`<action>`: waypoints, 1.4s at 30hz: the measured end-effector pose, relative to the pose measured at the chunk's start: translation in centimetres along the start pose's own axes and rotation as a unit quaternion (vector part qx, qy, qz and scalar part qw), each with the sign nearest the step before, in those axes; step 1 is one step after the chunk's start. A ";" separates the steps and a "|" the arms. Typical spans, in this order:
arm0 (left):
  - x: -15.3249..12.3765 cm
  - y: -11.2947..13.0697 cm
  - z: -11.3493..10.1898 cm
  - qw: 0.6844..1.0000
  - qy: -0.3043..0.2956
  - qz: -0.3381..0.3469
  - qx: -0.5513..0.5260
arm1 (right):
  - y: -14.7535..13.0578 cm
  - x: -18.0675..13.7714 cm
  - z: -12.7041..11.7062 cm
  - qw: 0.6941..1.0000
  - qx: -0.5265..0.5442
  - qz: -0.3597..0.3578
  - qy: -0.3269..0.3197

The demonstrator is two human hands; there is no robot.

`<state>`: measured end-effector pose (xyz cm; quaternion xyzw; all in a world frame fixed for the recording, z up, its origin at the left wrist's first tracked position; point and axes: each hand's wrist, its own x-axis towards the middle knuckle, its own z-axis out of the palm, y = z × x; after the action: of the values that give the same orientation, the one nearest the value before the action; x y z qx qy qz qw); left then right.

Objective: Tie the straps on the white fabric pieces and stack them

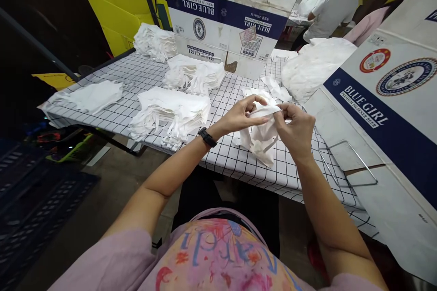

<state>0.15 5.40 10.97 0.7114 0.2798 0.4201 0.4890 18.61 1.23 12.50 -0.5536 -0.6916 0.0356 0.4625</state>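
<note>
Both hands share one white cloth (261, 138): the right hand (296, 125) has a narrow grip pinching its edge, while the left hand (239, 113) curls more loosely around the same strip, thumb below and fingers above. The cloth sags in soft, crumpled folds beneath the grip, its lower end against the bench (223, 157), whose cover is smooth and white with thin black checks.

Just beyond the grip lie limp white scraps (276, 88). To its left, a near stack (175, 102) has flat, layered tops and ruffled, dangling ends; further left is a thin spread of flat cloth (97, 95). The work looks well under way: the stacked pieces seem done, the held one unfinished, and the puffy heap (317, 63) beyond the right hand perhaps left to do.

Farther off stand a middle stack (194, 70), a back stack (155, 41) and a scuffed, torn cardboard box (218, 20).
</note>
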 end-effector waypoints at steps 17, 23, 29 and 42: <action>-1.7 -4.7 0.2 0.896 0.208 0.009 0.393 | -3.2 3.8 -5.0 0.988 -0.127 -0.074 0.056; -1.4 -4.3 -0.3 0.889 0.203 0.004 0.410 | -1.8 3.7 -5.4 0.987 -0.137 -0.056 0.057; -1.2 -3.2 -1.8 0.893 0.191 0.016 0.406 | 1.0 3.3 -5.8 0.991 -0.132 -0.020 0.026; -1.0 -2.6 -3.2 0.885 0.337 0.137 0.289 | 0.2 2.0 -6.6 0.996 -0.061 0.048 -0.038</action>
<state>-3.08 6.97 8.79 0.6685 0.4363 0.5976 0.0752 23.34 -0.12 17.37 -0.6114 -0.6820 0.0366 0.3995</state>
